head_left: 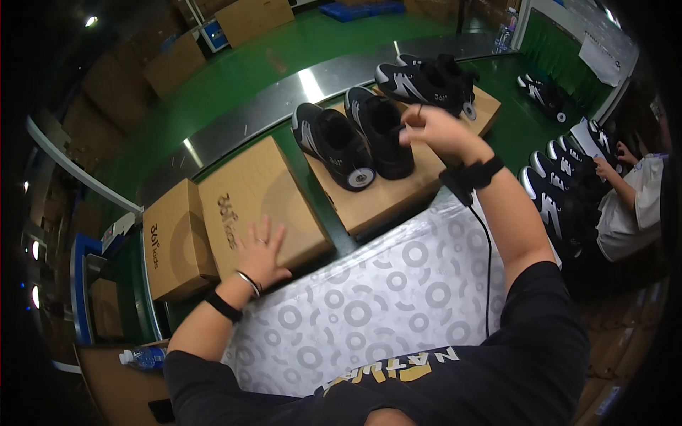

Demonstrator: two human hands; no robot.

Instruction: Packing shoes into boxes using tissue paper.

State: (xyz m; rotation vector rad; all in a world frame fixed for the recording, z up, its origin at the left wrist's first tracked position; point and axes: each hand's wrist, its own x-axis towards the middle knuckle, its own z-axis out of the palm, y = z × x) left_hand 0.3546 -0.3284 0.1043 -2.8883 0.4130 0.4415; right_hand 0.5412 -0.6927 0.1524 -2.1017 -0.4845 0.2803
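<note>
L grip [261,257] lay spread on bigger left box [259,188], prob. bracing; R grip [442,135] curled by shoes [335,153], pinch unclear. Right box [387,199] prob. served as stand.

Room is open above the patterned paper [362,312]; beyond it, black shoes [328,145] on a cardboard box [398,202] block the way, two more boxes [263,188] to their left.

plain matt cardboard shoeboxes [261,181], black sneakers [330,138] in soft-looking matt fabric, super shiny smooth metal rail [249,124], flat-looking green belt [307,179], glossy green floor [341,42], smooth slightly shiny patterned wrapping sheet [362,312], dull black cloth T-shirt [497,369], see-through plastic bottle [147,358]
</note>
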